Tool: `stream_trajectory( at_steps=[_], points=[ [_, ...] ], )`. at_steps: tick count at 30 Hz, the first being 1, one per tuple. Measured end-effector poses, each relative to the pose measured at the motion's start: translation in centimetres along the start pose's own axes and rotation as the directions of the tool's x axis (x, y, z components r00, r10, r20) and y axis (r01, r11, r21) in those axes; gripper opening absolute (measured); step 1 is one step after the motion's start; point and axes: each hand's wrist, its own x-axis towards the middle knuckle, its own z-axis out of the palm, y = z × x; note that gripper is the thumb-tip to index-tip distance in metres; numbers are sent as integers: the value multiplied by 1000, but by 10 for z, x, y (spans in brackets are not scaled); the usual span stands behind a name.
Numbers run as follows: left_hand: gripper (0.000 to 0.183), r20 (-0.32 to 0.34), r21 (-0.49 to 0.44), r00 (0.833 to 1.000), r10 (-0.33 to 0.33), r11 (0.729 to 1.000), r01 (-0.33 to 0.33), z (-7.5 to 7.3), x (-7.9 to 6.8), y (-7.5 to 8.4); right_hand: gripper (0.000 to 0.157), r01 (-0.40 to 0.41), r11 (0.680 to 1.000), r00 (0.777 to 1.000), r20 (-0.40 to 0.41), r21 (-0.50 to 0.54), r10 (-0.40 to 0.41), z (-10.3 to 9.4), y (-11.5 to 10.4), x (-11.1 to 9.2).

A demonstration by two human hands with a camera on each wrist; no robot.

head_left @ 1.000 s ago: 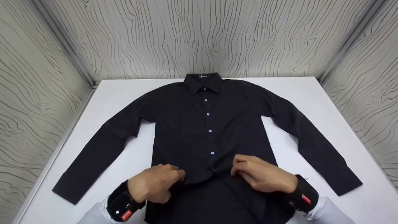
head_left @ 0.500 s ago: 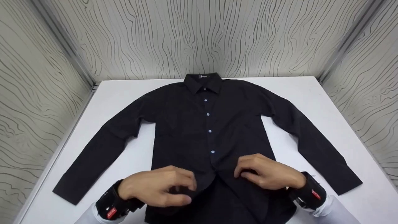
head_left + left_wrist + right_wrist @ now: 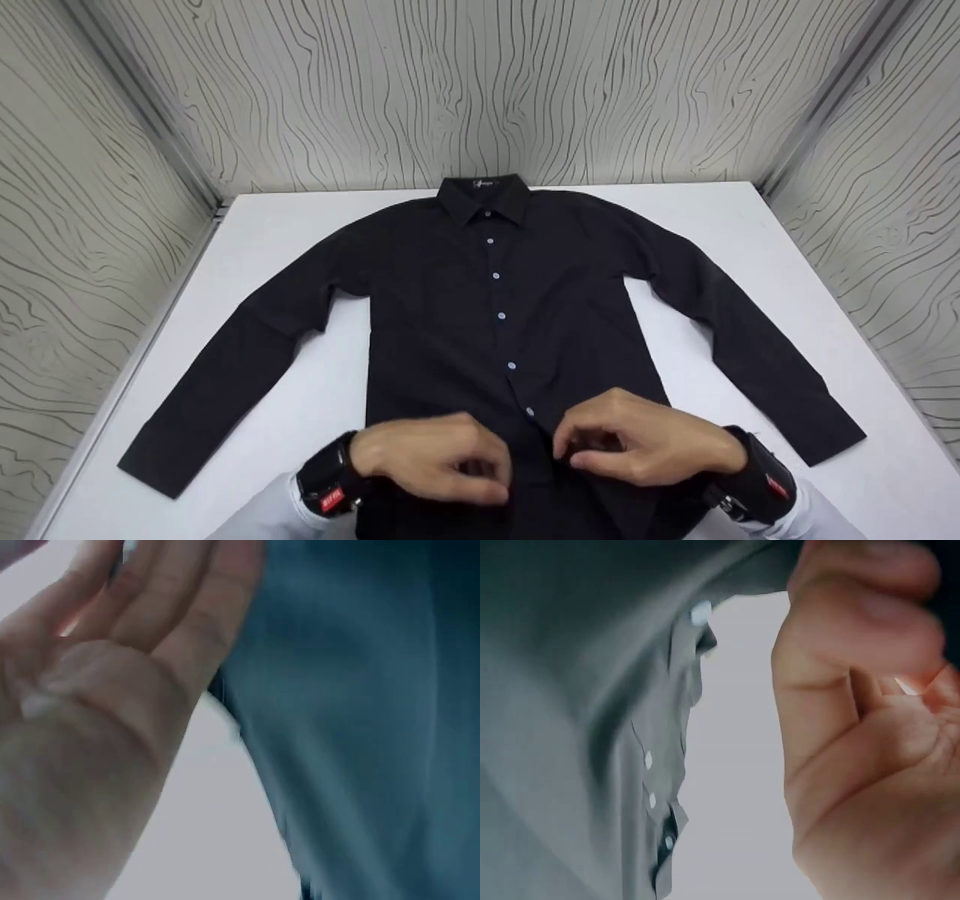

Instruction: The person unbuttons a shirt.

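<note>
A black long-sleeved shirt [image 3: 465, 300] lies flat on the white table [image 3: 315, 217], collar at the far side and sleeves spread out. Small pale buttons [image 3: 501, 316] run down its closed front. Both hands work at the lower front, close together. My left hand [image 3: 491, 472] has curled fingers and thumb pinching the cloth just left of the opening. My right hand [image 3: 570, 446] pinches the front edge just below the lowest fastened button [image 3: 530, 412]. In the right wrist view its curled fingers [image 3: 855, 690] hold dark cloth beside the buttoned strip [image 3: 648, 760]. The left wrist view shows the palm [image 3: 90, 765] beside blurred cloth [image 3: 360, 727].
Wood-grain walls [image 3: 480, 90] enclose the table at the back and on both sides. The sleeve cuffs [image 3: 150, 469] reach near the left and right table edges. Black wrist straps [image 3: 330, 484] sit on both white-sleeved forearms.
My left hand has moved right toward the opening and my right hand slightly nearer to me. One more button now shows fastened just above the right fingers.
</note>
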Motion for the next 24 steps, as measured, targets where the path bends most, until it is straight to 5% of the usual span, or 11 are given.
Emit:
stream_trajectory(
  at_steps=[2, 5, 7, 8, 11, 14, 17, 19, 24],
  points=[
    [22, -200, 82, 979, -44, 995, 62, -5, -11, -29, 21, 1, 1000, 998, 67, 9, -2, 9, -2, 6],
    [13, -455, 239, 877, -156, 927, 289, -14, -26, -45, 23, -24, 999, 986, 163, 42, 17, 18, -3, 12],
    [14, -515, 296, 825, -232, 856, 425, -15, -35, -52, 26, -66, 997, 983, 175, 43, 58, 19, 1, 15],
    [16, -509, 297, 809, -294, 822, 486, -21, -37, -39, 27, -86, 996, 985, 153, 16, 83, 18, 5, 15],
    [41, -433, 248, 788, -438, 782, 571, -20, -45, -44, 24, -183, 970, 983, 5, -161, 186, 12, 23, 14],
    [85, -335, 144, 737, -587, 741, 656, -21, -50, -48, 28, -325, 876, 945, -149, -355, 290, 3, 47, 11],
    [121, -276, 95, 685, -674, 690, 717, -20, -56, -51, 44, -450, 787, 893, -206, -423, 400, -6, 69, 3],
    [126, -274, 106, 701, -659, 704, 703, -18, -59, -50, 53, -500, 756, 865, -195, -422, 463, -11, 79, -4],
    [65, -314, 233, 837, -448, 818, 526, -10, -60, -28, 60, -557, 725, 824, -159, -405, 544, -21, 87, -14]
  ],
)
